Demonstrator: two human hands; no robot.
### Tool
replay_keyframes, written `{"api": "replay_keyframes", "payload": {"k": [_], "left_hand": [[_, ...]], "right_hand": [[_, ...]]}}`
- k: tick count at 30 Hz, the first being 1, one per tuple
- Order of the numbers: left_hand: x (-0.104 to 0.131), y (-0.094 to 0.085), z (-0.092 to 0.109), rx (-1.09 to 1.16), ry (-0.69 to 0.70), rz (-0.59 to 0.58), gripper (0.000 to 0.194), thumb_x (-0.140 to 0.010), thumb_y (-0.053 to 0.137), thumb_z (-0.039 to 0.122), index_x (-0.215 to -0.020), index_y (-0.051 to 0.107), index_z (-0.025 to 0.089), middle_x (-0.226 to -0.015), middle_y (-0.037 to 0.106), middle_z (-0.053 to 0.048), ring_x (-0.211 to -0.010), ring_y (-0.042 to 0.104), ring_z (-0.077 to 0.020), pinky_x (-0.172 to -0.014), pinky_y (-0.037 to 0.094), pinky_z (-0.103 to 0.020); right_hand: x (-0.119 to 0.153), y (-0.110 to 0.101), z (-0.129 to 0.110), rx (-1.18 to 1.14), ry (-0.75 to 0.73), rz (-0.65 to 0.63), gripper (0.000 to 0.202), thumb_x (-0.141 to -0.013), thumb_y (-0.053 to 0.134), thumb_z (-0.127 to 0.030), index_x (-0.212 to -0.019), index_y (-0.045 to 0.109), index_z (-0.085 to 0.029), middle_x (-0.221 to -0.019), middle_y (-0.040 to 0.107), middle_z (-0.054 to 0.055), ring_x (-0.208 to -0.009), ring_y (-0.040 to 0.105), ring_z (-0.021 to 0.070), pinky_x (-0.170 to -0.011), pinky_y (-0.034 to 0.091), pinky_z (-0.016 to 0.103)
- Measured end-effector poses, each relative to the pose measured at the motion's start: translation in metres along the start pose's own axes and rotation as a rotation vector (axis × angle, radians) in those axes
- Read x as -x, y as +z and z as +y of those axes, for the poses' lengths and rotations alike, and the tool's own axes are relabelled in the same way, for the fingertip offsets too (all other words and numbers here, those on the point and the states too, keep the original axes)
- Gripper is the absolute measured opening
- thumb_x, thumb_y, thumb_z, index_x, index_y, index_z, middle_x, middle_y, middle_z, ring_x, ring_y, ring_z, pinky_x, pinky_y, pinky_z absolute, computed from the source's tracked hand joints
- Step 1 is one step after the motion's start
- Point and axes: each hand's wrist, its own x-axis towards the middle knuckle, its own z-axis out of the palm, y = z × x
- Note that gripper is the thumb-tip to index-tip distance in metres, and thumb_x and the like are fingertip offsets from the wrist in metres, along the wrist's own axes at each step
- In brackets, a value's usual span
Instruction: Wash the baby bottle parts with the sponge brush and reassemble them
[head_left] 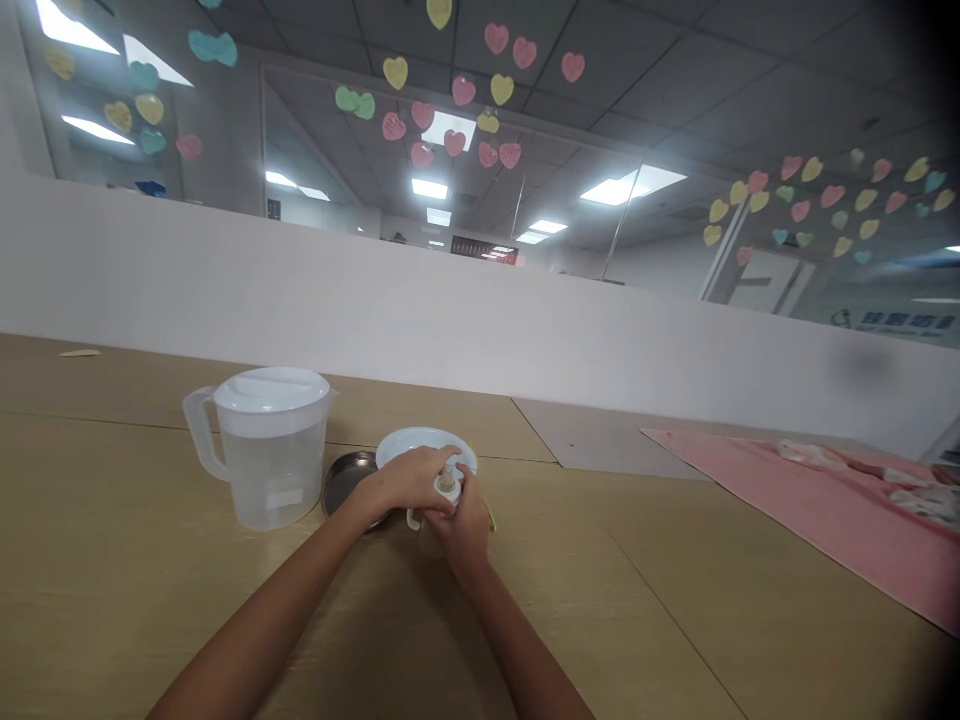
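In the head view, we see both hands brought together over the wooden tabletop [585,600], around a small white object [448,484]. Our left hand [411,473] reaches over it from one side, fingers bent around its upper part; our right hand [466,525] curls about it from the other, fingers closed against its side. We take the two-handed grip as a way of keeping so small a thing steady and its top turned up towards us, though exactly where each fingertip presses we cannot tell.

The pale bowl [397,440] lies just beyond the hands, partly covered by them, and the dark metal pan [341,483] sits beside it, its right part behind our left wrist. Both seem placed within easy reach. The lidded pitcher [276,470] stands upright further left, its handle pointing away from the hands, which probably keeps it out of the forearms' way. A bit of something green [492,518] shows by our right hand, and the pink cloth [795,500] lies well apart, to the right.

As for the white object, we see a pale, rounded rim with a translucent, slightly brownish piece in its middle; our fingers hide the rest
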Motion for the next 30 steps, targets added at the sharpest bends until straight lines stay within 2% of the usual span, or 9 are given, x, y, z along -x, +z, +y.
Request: {"api": "replay_keyframes", "payload": {"k": [2, 4, 7, 9, 11, 14, 18, 23, 30], "left_hand": [[-0.001, 0.001, 0.0, 0.006, -0.011, 0.023, 0.08, -0.057, 0.066, 0.045, -0.13, 0.042, 0.021, -0.102, 0.063, -0.006, -0.092, 0.057, -0.0244, -0.072, 0.041, -0.027], [-0.001, 0.001, 0.002, 0.016, -0.033, 0.07, 0.076, -0.059, 0.065, 0.047, -0.127, 0.046, 0.021, -0.099, 0.064, -0.005, -0.09, 0.058, -0.0234, -0.068, 0.041, -0.027], [-0.001, -0.003, 0.006, 0.003, -0.142, 0.229, 0.061, -0.069, 0.054, 0.056, -0.116, 0.056, 0.018, -0.095, 0.067, -0.007, -0.086, 0.06, -0.024, -0.066, 0.04, -0.028], [-0.001, -0.006, 0.007, 0.002, -0.202, 0.313, 0.061, -0.071, 0.049, 0.061, -0.113, 0.059, 0.018, -0.096, 0.067, -0.008, -0.089, 0.06, -0.0251, -0.069, 0.04, -0.029], [-0.002, -0.008, 0.006, 0.026, -0.2, 0.326, 0.062, -0.069, 0.051, 0.062, -0.114, 0.058, 0.019, -0.1, 0.067, -0.008, -0.09, 0.06, -0.0248, -0.071, 0.041, -0.029], [-0.002, -0.009, 0.0, 0.065, -0.158, 0.304, 0.06, -0.068, 0.056, 0.059, -0.113, 0.058, 0.02, -0.104, 0.066, -0.006, -0.086, 0.06, -0.0227, -0.071, 0.043, -0.029], [-0.002, -0.011, -0.007, 0.079, -0.116, 0.369, 0.051, -0.069, 0.06, 0.05, -0.109, 0.058, 0.02, -0.109, 0.063, -0.006, -0.087, 0.06, -0.0214, -0.073, 0.044, -0.03], [0.001, -0.02, -0.012, 0.011, -0.102, 0.429, 0.033, -0.07, 0.062, 0.038, -0.098, 0.058, 0.02, -0.1, 0.064, -0.003, -0.087, 0.059, -0.0209, -0.071, 0.043, -0.03], [0.004, -0.026, -0.015, -0.05, -0.152, 0.452, 0.03, -0.069, 0.066, 0.036, -0.091, 0.055, 0.02, -0.096, 0.064, -0.003, -0.083, 0.059, -0.0201, -0.065, 0.04, -0.029]], "right_hand": [[0.0, 0.001, 0.001, 0.0, -0.009, -0.007, 0.063, -0.064, 0.063, -0.035, -0.12, 0.046, -0.014, -0.095, 0.064, 0.009, -0.086, 0.061, 0.0235, -0.066, 0.048, 0.03], [0.001, 0.002, 0.002, -0.003, 0.0, -0.01, 0.063, -0.066, 0.063, -0.038, -0.121, 0.045, -0.013, -0.1, 0.064, 0.011, -0.089, 0.061, 0.0237, -0.069, 0.048, 0.031], [0.001, 0.005, 0.003, 0.02, 0.007, 0.008, 0.065, -0.069, 0.062, -0.047, -0.121, 0.046, -0.011, -0.1, 0.063, 0.012, -0.091, 0.06, 0.0242, -0.073, 0.048, 0.032], [0.001, 0.006, 0.004, 0.04, -0.01, 0.021, 0.067, -0.071, 0.06, -0.053, -0.121, 0.046, -0.011, -0.094, 0.064, 0.011, -0.088, 0.06, 0.024, -0.072, 0.047, 0.033], [0.002, 0.006, 0.004, 0.059, -0.048, 0.033, 0.062, -0.073, 0.057, -0.055, -0.117, 0.049, -0.013, -0.089, 0.064, 0.009, -0.085, 0.059, 0.0233, -0.07, 0.046, 0.032], [0.003, 0.004, 0.005, 0.075, -0.142, 0.03, 0.042, -0.08, 0.051, -0.052, -0.101, 0.056, -0.017, -0.085, 0.062, 0.008, -0.081, 0.058, 0.0216, -0.07, 0.044, 0.033], [0.001, 0.0, 0.003, 0.041, -0.199, 0.044, 0.031, -0.084, 0.048, -0.048, -0.092, 0.058, -0.02, -0.087, 0.06, 0.007, -0.084, 0.055, 0.0203, -0.073, 0.043, 0.035], [-0.01, -0.014, -0.008, -0.012, -0.105, 0.129, 0.033, -0.08, 0.053, -0.048, -0.093, 0.061, -0.02, -0.093, 0.058, 0.008, -0.088, 0.055, 0.0213, -0.075, 0.044, 0.035], [-0.025, -0.027, -0.014, -0.37, 0.138, -0.011, 0.037, -0.08, 0.053, -0.047, -0.099, 0.06, -0.016, -0.069, 0.061, 0.001, -0.058, 0.054, 0.0121, -0.057, 0.042, 0.024]]}}
